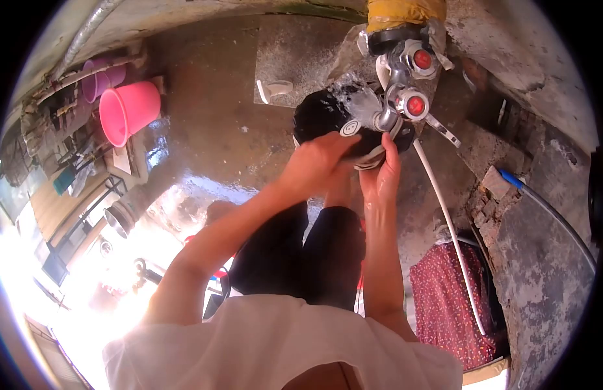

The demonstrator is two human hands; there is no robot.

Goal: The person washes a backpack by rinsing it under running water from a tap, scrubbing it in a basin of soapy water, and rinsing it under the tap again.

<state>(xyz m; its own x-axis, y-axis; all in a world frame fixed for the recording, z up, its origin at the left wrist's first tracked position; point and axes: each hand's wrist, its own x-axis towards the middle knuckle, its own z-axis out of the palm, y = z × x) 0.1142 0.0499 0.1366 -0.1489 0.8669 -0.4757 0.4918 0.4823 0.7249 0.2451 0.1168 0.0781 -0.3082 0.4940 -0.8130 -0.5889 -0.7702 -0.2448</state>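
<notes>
A black cloth item (319,118) with a round white smiley patch is under the running tap (386,121); it may be a cap, but its full shape is hidden. Water splashes over its top. My left hand (321,159) is closed on its near side, fingers partly hidden against the cloth. On the right, my right hand (380,174) grips the near edge, thumb up beside the spout and palm below a pale rim. Two valves with red centres (415,105) sit above the hands.
A pale plastic piece (275,90) lies on a slab at the back. A pink bucket (129,112) and a purple one (101,79) stand left. To the right are a white tube (447,214), a blue-ended hose (529,188) and a patterned red cloth (447,299).
</notes>
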